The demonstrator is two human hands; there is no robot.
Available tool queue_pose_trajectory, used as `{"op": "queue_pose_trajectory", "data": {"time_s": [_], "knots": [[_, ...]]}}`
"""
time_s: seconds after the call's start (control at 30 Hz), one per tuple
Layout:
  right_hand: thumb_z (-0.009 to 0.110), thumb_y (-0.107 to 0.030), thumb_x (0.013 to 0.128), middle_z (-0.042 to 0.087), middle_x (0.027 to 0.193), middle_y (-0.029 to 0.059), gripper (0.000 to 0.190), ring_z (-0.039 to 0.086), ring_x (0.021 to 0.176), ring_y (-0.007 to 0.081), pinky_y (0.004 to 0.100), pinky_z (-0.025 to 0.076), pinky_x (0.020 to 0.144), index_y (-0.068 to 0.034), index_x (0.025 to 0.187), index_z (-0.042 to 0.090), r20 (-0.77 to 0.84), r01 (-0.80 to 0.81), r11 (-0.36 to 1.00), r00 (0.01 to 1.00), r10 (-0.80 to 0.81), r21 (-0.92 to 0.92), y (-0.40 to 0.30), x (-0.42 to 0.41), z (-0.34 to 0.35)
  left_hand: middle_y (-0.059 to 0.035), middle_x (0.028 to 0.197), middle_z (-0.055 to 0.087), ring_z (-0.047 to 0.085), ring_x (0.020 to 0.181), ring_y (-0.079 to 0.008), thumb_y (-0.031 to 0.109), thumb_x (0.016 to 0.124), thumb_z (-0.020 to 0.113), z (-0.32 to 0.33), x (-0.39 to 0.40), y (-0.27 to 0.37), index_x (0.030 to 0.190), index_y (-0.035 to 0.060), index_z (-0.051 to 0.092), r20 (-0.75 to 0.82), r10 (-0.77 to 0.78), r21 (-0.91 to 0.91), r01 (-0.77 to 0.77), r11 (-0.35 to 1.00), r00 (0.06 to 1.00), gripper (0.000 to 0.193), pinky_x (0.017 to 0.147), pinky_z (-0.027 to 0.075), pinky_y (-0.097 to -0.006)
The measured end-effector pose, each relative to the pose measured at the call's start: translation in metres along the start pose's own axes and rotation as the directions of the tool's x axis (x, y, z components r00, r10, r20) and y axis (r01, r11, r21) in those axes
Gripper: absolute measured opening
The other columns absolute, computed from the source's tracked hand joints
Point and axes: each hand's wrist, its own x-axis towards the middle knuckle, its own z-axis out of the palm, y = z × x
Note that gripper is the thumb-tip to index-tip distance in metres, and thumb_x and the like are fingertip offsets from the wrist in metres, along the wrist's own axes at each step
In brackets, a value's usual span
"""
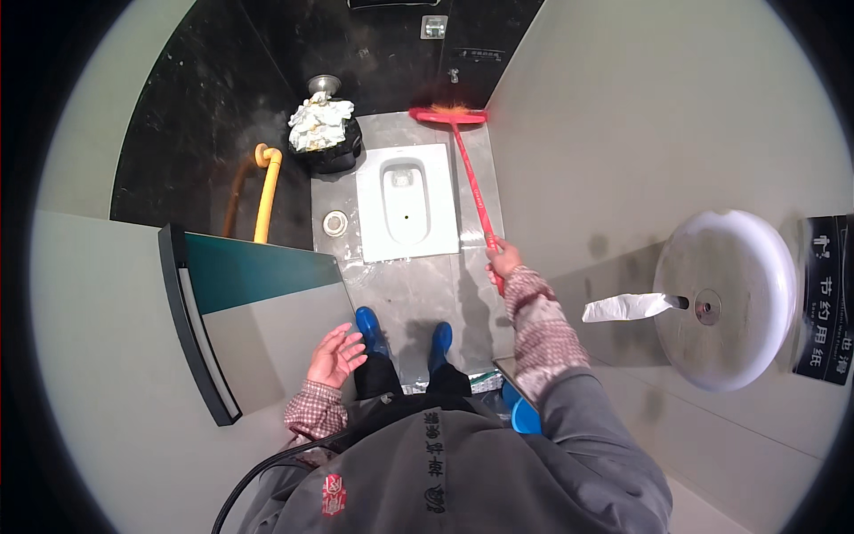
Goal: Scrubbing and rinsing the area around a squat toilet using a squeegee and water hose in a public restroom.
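Observation:
My right hand (pixel 503 260) is closed around the lower handle of a red broom (pixel 475 183). The broom's wide head, with orange and red bristles, lies in the far right corner of the stall, against the foot of the black wall. Between the broom and the left wall a white squat toilet (pixel 408 202) is set in the grey tiled floor. My left hand (pixel 337 355) is held palm up with its fingers apart, empty, beside the stall door. A black waste bin (pixel 337 157) heaped with used white paper (pixel 321 123) stands at the far left corner.
A yellow grab bar (pixel 267 200) is fixed to the left wall. The stall door (pixel 267 280) juts in at left. A round paper dispenser (pixel 727 300) with hanging white paper is on the right wall. A floor drain (pixel 335 223) lies left of the toilet; a blue bucket (pixel 527 417) is beside me.

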Motion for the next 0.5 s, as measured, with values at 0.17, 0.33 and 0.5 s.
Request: {"op": "queue_pose_trajectory", "data": {"time_s": [0.17, 0.33, 0.5], "knots": [[0.054, -0.016, 0.075, 0.06, 0.087, 0.0152, 0.047, 0.059, 0.072, 0.0224, 0.0332, 0.046, 0.067, -0.005, 0.12, 0.043, -0.087, -0.006, 0.906, 0.996, -0.035, -0.424, 0.046, -0.07, 0.003, -0.0116, 0.087, 0.058, 0.06, 0.069, -0.0229, 0.013, 0.086, 0.042, -0.024, -0.003, -0.015, 0.108, 0.0063, 0.042, -0.119, -0.044, 0.077, 0.054, 0.996, 0.992, 0.024, 0.059, 0.052, -0.0391], [0.053, -0.008, 0.08, 0.048, 0.055, 0.0024, 0.051, 0.044, 0.037, 0.0095, 0.0239, 0.036, 0.033, -0.014, 0.127, 0.033, 0.097, -0.132, 0.977, 0.984, 0.149, -0.165, 0.09, -0.224, -0.041, -0.0107, 0.086, 0.058, 0.061, 0.069, -0.0221, 0.013, 0.086, 0.04, -0.028, 0.006, -0.031, 0.107, 0.0064, 0.042, -0.234, -0.134, 0.092, 0.159, 0.983, 0.963, 0.023, 0.06, 0.052, -0.0397], [0.053, -0.003, 0.079, 0.047, 0.054, 0.0008, 0.054, 0.041, 0.036, 0.0089, 0.0222, 0.034, 0.031, -0.012, 0.127, 0.032, 0.133, -0.223, 0.973, 0.964, 0.228, -0.057, 0.03, -0.285, -0.053, -0.0102, 0.085, 0.058, 0.061, 0.069, -0.0218, 0.014, 0.085, 0.041, -0.037, 0.022, -0.036, 0.105, 0.0064, 0.042, -0.216, -0.129, 0.065, 0.146, 0.987, 0.968, 0.021, 0.059, 0.052, -0.039]]}}
